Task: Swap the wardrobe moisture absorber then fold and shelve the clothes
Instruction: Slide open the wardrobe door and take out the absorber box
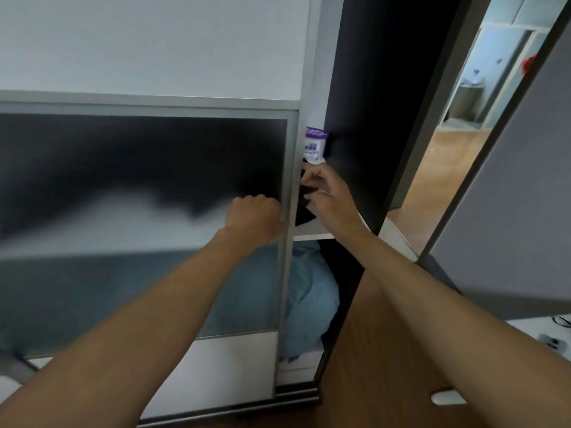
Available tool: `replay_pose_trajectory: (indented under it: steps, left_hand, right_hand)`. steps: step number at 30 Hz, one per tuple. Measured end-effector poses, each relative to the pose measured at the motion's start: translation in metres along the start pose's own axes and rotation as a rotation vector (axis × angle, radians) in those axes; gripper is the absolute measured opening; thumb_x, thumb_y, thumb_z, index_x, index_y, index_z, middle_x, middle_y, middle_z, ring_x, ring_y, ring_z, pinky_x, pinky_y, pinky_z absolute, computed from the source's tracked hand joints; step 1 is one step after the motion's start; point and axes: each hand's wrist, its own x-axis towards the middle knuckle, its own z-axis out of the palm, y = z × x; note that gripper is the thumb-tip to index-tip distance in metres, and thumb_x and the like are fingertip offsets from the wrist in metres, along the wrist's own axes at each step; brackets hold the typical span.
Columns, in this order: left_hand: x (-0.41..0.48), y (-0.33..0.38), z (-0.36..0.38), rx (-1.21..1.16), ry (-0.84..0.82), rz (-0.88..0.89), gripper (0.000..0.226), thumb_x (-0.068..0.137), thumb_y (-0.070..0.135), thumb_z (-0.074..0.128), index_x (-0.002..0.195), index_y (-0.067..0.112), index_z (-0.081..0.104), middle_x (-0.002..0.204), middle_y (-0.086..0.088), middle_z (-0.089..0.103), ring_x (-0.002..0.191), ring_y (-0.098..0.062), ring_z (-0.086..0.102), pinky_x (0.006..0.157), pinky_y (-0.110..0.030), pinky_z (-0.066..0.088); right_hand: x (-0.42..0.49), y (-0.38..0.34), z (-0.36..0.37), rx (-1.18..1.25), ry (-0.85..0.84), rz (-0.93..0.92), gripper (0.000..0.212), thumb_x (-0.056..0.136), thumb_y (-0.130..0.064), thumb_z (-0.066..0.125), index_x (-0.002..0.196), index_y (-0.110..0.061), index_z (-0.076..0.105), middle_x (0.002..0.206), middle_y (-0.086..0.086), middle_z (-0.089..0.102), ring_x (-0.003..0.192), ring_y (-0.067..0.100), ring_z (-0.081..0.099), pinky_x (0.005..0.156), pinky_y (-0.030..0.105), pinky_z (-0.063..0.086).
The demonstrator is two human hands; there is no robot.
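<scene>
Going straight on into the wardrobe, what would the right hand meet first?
Probably the dark cloth on the shelf, close by its fingers; the absorber stands beyond, though depth is unclear.

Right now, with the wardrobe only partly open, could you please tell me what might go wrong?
1. The left hand grips the edge of the grey-framed sliding wardrobe door; if it slides right, it could pinch the right hand in the narrow gap.
2. The right hand works at the dark garment close to the white-and-purple plastic moisture absorber tub; a careless tug may tip the tub.
</scene>
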Motion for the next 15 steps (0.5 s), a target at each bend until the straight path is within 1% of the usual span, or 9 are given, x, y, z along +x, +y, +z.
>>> replay_pose_trajectory:
  steps: [2,3,4,6,7,9,10,12,15]
  left_hand:
    - [0.004,0.000,0.005,-0.058,0.011,-0.162,0.050,0.083,0.067,0.051,0.089,0.020,0.067,0.094,-0.004,0.069,0.089,-0.030,0.066,0.066,-0.034,0.035]
    - [0.004,-0.005,0.006,-0.091,0.034,-0.236,0.050,0.081,0.069,0.053,0.082,0.020,0.063,0.092,-0.005,0.068,0.088,-0.031,0.066,0.065,-0.034,0.036]
    - [0.003,-0.012,0.007,-0.119,0.058,-0.295,0.049,0.080,0.069,0.055,0.076,0.020,0.058,0.090,-0.006,0.068,0.086,-0.033,0.066,0.065,-0.034,0.037]
    - [-0.003,-0.028,0.008,-0.157,0.079,-0.375,0.048,0.079,0.066,0.057,0.068,0.020,0.049,0.086,-0.007,0.066,0.084,-0.034,0.065,0.065,-0.034,0.036]
    - [-0.006,-0.035,0.008,-0.166,0.081,-0.398,0.048,0.079,0.064,0.056,0.066,0.020,0.046,0.083,-0.005,0.064,0.083,-0.033,0.064,0.065,-0.034,0.036]
    - [-0.014,-0.049,0.011,-0.157,0.089,-0.426,0.045,0.083,0.061,0.054,0.065,0.021,0.048,0.083,-0.006,0.064,0.083,-0.034,0.063,0.066,-0.034,0.036]
    - [-0.019,-0.057,0.014,-0.133,0.091,-0.442,0.043,0.085,0.059,0.052,0.068,0.020,0.054,0.087,-0.008,0.067,0.085,-0.036,0.063,0.066,-0.035,0.037]
    - [-0.028,-0.070,0.020,-0.068,0.087,-0.484,0.044,0.090,0.055,0.047,0.084,0.017,0.069,0.097,-0.012,0.069,0.092,-0.038,0.064,0.071,-0.037,0.038]
    - [-0.041,-0.087,0.024,-0.004,0.079,-0.561,0.048,0.096,0.051,0.040,0.099,0.015,0.072,0.105,-0.016,0.070,0.098,-0.040,0.065,0.077,-0.040,0.042]
  right_hand:
    - [0.012,0.006,-0.008,0.027,-0.165,0.099,0.042,0.079,0.015,0.044,0.084,-0.024,0.060,0.105,-0.002,0.069,0.095,0.018,0.068,0.077,0.020,0.050]
    - [0.018,0.014,-0.012,-0.028,-0.211,0.149,0.041,0.081,0.013,0.047,0.085,-0.024,0.063,0.102,0.000,0.070,0.095,0.018,0.068,0.078,0.020,0.049]
    - [0.023,0.023,-0.015,-0.137,-0.226,0.184,0.037,0.083,0.010,0.050,0.090,-0.023,0.065,0.103,0.000,0.069,0.100,0.019,0.067,0.081,0.017,0.046]
    - [0.028,0.048,-0.022,-0.441,-0.203,0.238,0.032,0.089,-0.003,0.054,0.113,-0.020,0.065,0.116,0.001,0.065,0.115,0.019,0.060,0.082,0.009,0.038]
    - [0.029,0.061,-0.026,-0.556,-0.194,0.278,0.036,0.091,-0.009,0.055,0.126,-0.018,0.060,0.127,0.004,0.062,0.121,0.021,0.056,0.083,0.012,0.036]
    - [0.026,0.086,-0.033,-0.670,-0.209,0.370,0.048,0.095,-0.018,0.054,0.142,-0.014,0.047,0.143,0.011,0.050,0.130,0.027,0.048,0.093,0.022,0.036]
    - [0.024,0.096,-0.036,-0.710,-0.227,0.411,0.054,0.096,-0.022,0.054,0.147,-0.014,0.041,0.149,0.012,0.044,0.134,0.029,0.044,0.101,0.029,0.037]
    - [0.019,0.112,-0.040,-0.774,-0.257,0.484,0.062,0.097,-0.031,0.052,0.153,-0.015,0.031,0.156,0.012,0.034,0.139,0.032,0.037,0.112,0.039,0.034]
    - [0.014,0.125,-0.041,-0.813,-0.265,0.541,0.061,0.100,-0.036,0.046,0.154,-0.015,0.028,0.156,0.014,0.032,0.140,0.034,0.035,0.113,0.043,0.034]
